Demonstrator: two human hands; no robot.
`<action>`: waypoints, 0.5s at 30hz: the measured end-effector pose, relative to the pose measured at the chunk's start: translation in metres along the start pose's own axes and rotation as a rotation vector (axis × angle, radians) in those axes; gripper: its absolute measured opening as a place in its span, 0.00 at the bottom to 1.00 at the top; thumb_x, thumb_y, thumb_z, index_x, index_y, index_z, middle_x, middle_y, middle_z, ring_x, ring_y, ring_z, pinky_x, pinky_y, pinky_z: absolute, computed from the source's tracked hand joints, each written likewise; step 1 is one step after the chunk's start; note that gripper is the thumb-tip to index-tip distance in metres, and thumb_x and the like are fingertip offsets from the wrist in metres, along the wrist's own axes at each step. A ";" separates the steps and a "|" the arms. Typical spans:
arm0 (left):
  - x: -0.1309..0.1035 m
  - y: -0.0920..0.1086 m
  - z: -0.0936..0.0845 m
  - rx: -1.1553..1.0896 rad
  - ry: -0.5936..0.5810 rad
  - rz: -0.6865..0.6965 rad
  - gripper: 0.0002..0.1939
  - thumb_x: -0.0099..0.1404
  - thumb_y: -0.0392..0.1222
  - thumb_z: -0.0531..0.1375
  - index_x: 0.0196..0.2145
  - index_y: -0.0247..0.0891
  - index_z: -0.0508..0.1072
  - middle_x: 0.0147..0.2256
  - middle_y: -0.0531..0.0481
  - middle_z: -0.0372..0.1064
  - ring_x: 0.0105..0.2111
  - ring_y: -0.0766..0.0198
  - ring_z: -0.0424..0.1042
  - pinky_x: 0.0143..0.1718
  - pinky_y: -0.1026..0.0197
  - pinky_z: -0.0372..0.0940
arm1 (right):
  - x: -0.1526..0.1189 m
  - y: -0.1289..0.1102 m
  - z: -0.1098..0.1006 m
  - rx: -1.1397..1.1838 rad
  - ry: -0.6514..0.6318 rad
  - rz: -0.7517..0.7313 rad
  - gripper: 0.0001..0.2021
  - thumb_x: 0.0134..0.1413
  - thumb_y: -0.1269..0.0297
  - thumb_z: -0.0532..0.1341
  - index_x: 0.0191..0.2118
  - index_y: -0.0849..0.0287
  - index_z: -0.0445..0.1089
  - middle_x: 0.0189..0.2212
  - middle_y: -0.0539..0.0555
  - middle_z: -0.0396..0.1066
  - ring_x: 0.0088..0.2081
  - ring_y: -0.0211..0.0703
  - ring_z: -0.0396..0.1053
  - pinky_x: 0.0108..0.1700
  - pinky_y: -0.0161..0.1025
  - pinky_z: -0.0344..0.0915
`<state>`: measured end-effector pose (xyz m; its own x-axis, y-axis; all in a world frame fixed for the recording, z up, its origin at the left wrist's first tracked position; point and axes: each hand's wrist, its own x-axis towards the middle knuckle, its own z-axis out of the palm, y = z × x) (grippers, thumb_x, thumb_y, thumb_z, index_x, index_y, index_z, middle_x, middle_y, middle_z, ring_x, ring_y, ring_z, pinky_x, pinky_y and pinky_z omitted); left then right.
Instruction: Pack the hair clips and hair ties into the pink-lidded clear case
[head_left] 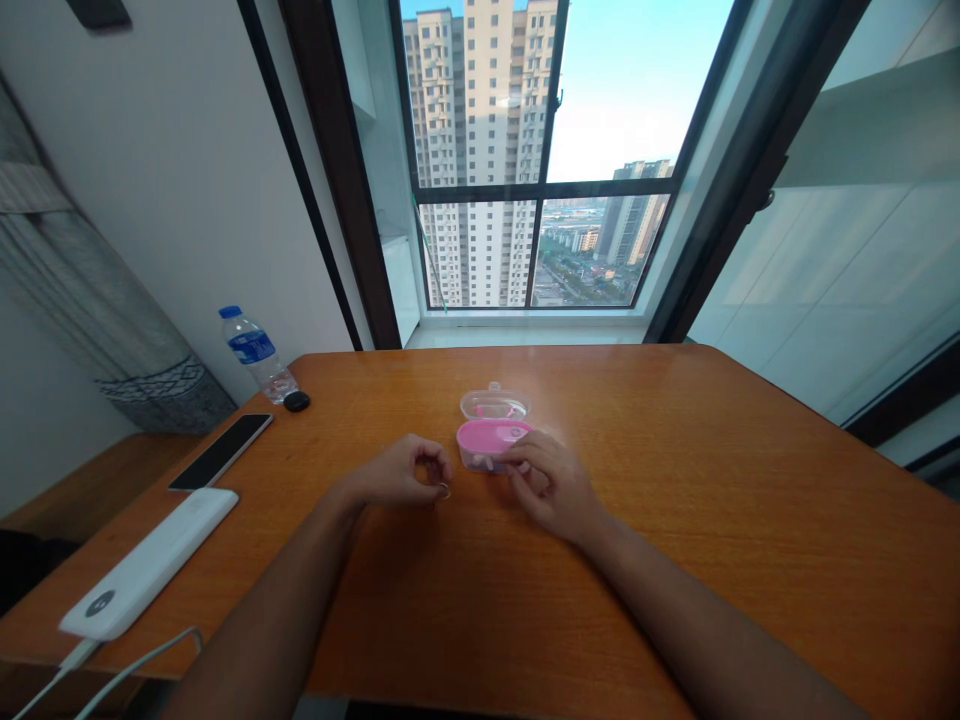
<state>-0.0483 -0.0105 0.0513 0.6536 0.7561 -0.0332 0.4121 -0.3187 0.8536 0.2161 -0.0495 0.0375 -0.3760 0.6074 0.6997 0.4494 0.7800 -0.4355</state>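
**Hands at a small pink case on a wooden table**

The left hand [401, 475] pinches a small ring [443, 490] between thumb and fingers. The right hand [551, 485] touches the open pink case [487, 440] with loosely curled fingers, its clear lid [495, 404] raised behind. Both rest mid-table [675, 520]. A phone [221, 450], power bank [150, 560] and water bottle [256, 354] lie far left.

hands: 2 | pink box [489, 442]: 1 | water bottle [255, 353]: 1, left of box | phone [221, 450]: 1 | power bank [150, 560]: 1

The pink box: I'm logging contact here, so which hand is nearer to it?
Right. The right hand touches the pink box at its front edge; the left hand pinches a small ring beside it, apart.
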 end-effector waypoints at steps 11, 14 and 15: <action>0.019 0.003 0.050 -0.410 0.044 0.200 0.12 0.53 0.35 0.68 0.24 0.33 0.67 0.30 0.49 0.68 0.31 0.67 0.69 0.37 0.63 0.65 | -0.003 -0.005 0.007 0.068 -0.346 0.172 0.11 0.52 0.58 0.67 0.27 0.59 0.68 0.20 0.46 0.67 0.22 0.33 0.61 0.26 0.31 0.55; 0.020 0.001 0.052 -0.420 0.051 0.207 0.12 0.54 0.35 0.68 0.23 0.33 0.67 0.29 0.48 0.69 0.32 0.67 0.69 0.38 0.64 0.65 | -0.004 -0.001 0.008 0.098 -0.350 0.244 0.11 0.52 0.59 0.67 0.26 0.59 0.69 0.19 0.45 0.67 0.21 0.32 0.60 0.24 0.30 0.54; 0.021 0.000 0.052 -0.424 0.055 0.200 0.12 0.54 0.35 0.68 0.23 0.32 0.67 0.29 0.49 0.69 0.31 0.68 0.69 0.37 0.64 0.65 | -0.004 0.000 0.009 0.106 -0.344 0.261 0.10 0.52 0.60 0.67 0.26 0.59 0.70 0.20 0.46 0.68 0.21 0.32 0.61 0.24 0.30 0.54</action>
<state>-0.0015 -0.0247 0.0233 0.6543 0.7365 0.1716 -0.0217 -0.2086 0.9778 0.2102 -0.0503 0.0292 -0.5166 0.7869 0.3376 0.4865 0.5942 -0.6405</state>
